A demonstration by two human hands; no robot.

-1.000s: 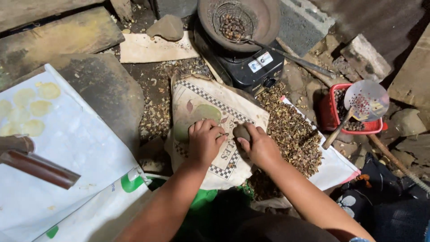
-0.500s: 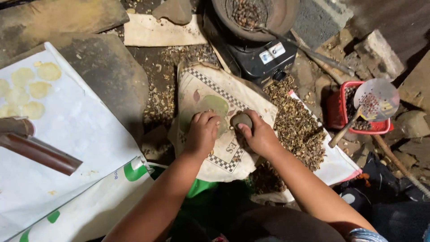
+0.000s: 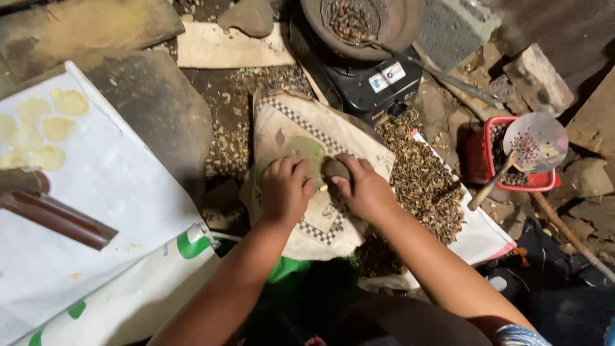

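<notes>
**Two hands at work on a cloth-covered slab, a stone in the right**

The right hand (image 3: 364, 189) is clamped on a dark rounded stone (image 3: 336, 169), fingers wrapped over its far side, the stone resting on a checked-edge cloth (image 3: 301, 128) spread on the ground. The left hand (image 3: 285, 189) lies just beside it, palm down, fingers curled together and pressing on the cloth at the near edge of a flat, pale-green round patch (image 3: 306, 152). Whether the left hand pinches anything under its fingertips cannot be told. A small pale bit shows between the two hands, too small to make out.

To the right of the cloth, a heap of brown husks and seeds (image 3: 423, 186) spreads over a white sheet (image 3: 480, 234). Beyond the cloth stands a black stove (image 3: 371, 80) carrying a dark pan (image 3: 397, 22) with roasted seeds in it; a long metal handle (image 3: 442, 74) runs out of the pan toward the right. Further right, a red basket (image 3: 477, 157) holds more seeds, and a perforated skimmer (image 3: 535, 141) with a wooden handle lies across it.

On the left, a large white sack sheet (image 3: 102, 192) bears several thin, pale-yellow flattened discs (image 3: 48, 125) in its far corner. A brown stick-like bar (image 3: 57, 218) crosses the sheet's near left edge. Stones and concrete blocks (image 3: 538, 77) lie about the dirt floor.
</notes>
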